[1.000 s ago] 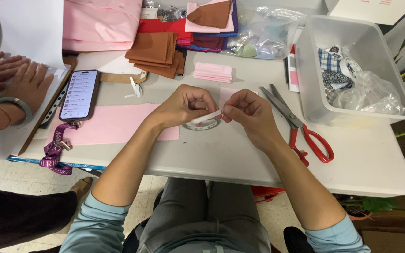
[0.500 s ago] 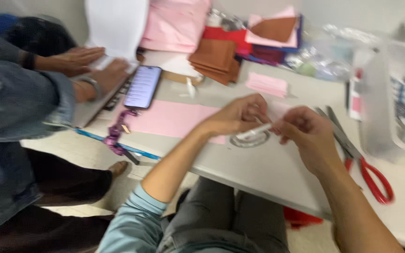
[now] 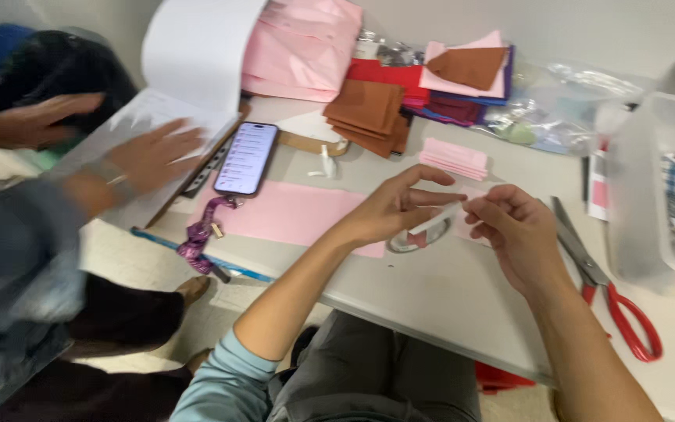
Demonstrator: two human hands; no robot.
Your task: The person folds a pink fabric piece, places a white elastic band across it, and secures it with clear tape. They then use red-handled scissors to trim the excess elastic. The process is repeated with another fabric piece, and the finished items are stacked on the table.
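- Left hand (image 3: 388, 212) and right hand (image 3: 513, 227) close together, both pinching a white strip (image 3: 437, 219) above a tape roll (image 3: 418, 237); roll partly hidden.
- Plastic bin (image 3: 641, 195) cut off at right.
- Pale tabletop (image 3: 447, 305); red-handled scissors (image 3: 611, 289), phone (image 3: 247, 158), pink sheet (image 3: 291, 215).

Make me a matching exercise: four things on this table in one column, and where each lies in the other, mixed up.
Things:
1. scissors
2. phone
3. tape roll
4. brown cloth

Places:
A. under the two hands
B. right of the right hand
C. beside the clipboard, left of the left hand
D. far side, by the red cloth

Pairs: 1-B, 2-C, 3-A, 4-D
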